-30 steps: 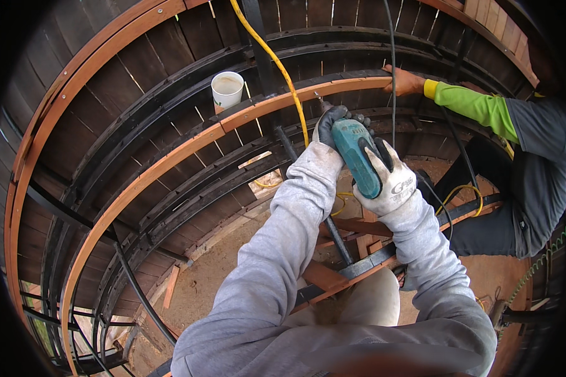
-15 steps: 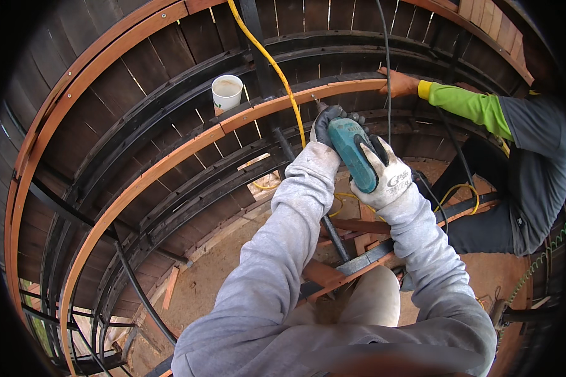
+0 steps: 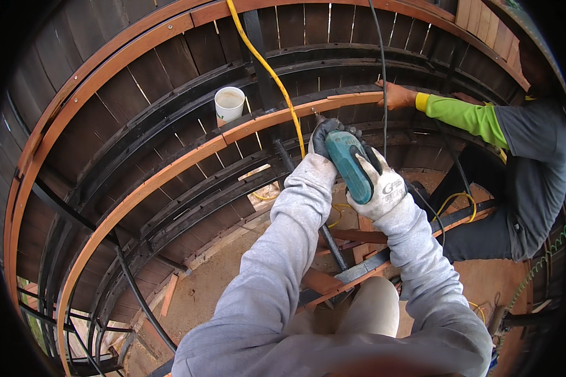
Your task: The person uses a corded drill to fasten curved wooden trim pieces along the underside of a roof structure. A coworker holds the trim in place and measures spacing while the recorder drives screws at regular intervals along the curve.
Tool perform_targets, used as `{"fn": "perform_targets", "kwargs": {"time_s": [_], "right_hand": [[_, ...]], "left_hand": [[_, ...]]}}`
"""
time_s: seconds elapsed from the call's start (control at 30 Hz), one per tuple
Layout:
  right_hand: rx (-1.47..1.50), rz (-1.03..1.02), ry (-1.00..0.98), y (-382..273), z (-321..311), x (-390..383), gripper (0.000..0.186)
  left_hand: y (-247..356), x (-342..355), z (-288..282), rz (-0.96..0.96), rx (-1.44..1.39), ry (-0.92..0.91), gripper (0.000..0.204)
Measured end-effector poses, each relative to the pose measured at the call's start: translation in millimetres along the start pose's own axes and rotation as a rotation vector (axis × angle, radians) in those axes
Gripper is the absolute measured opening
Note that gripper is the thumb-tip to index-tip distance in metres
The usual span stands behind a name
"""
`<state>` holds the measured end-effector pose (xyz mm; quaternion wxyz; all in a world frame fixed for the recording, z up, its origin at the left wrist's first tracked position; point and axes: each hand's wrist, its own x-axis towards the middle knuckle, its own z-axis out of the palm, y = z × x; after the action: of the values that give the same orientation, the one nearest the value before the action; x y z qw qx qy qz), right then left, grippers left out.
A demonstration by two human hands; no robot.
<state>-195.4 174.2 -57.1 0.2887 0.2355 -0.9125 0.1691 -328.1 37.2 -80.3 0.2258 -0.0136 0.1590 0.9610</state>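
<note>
against curved dark wooden slats (image 3: 170,81), both gloved hands, left hand (image 3: 324,137) and right hand (image 3: 383,188), grip a teal power tool (image 3: 349,164).

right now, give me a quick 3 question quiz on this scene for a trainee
1. True or false: both hands grip the teal drill.
2. What stands on the curved orange rail? A) white cup B) hammer C) paint can
3. Fill in: the co-worker's hand rests on the ____ rail.

Key
1. True: the left hand holds the drill's front, the right hand its body.
2. A, the white cup.
3. Orange.
</note>
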Motion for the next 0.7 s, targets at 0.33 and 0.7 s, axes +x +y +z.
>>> {"fn": "perform_targets", "kwargs": {"time_s": [0.33,0.7], "right_hand": [[0.053,-0.014,-0.009,-7,-16,9,0.09],[0.217,-0.015,-0.029,7,-11,5,0.098]], "left_hand": [[3,-2,4,-0.016,0.031,-0.003,0.02],[4,2,-2,-0.004,0.083,-0.019,0.02]]}}
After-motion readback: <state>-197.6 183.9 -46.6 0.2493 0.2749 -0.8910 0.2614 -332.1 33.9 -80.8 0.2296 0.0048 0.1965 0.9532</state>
